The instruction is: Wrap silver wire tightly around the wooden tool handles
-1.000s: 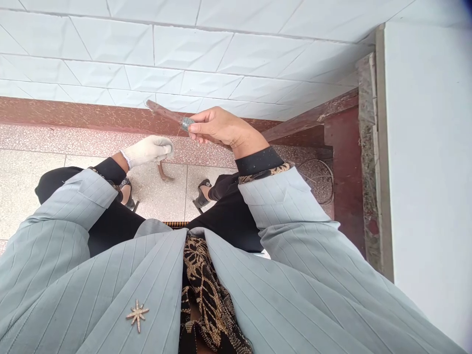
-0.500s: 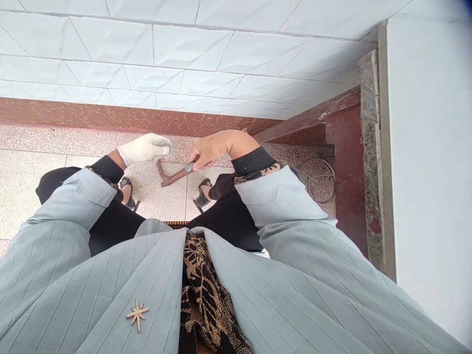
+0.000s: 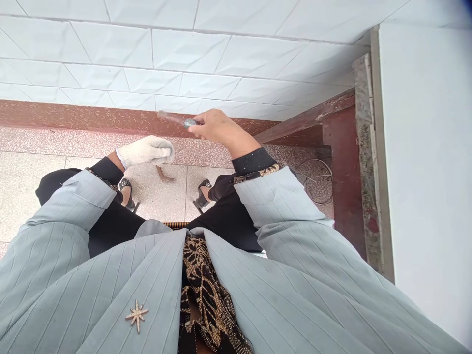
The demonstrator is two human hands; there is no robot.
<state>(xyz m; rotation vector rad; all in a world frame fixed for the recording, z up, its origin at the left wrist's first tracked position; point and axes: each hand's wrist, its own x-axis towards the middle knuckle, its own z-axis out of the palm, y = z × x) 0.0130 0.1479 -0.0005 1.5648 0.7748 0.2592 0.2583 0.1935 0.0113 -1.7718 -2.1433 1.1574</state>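
My left hand (image 3: 147, 150), in a white knit glove, is closed round the top of a bent brown piece (image 3: 162, 173). Its hooked lower end sticks out below the glove, above the floor tiles; the rest is hidden in the fingers. To the right and higher up, my bare right hand (image 3: 214, 129) grips a reddish-brown bar (image 3: 171, 117) with a grey wire-like wrapping beside the fingers. The bar points left, its far end smeared by motion. It is apart from the bent piece.
A white tiled wall (image 3: 110, 51) with a brown-red skirting (image 3: 73, 112) stands in front. My shoes (image 3: 202, 194) rest on the speckled floor (image 3: 155, 199). At right, a coiled cable (image 3: 313, 182) lies beside a dark red panel (image 3: 342, 187).
My right hand has swung the bar up, away from the bent piece, toward the wall. My left hand has stayed nearly in place, still round the bent piece.
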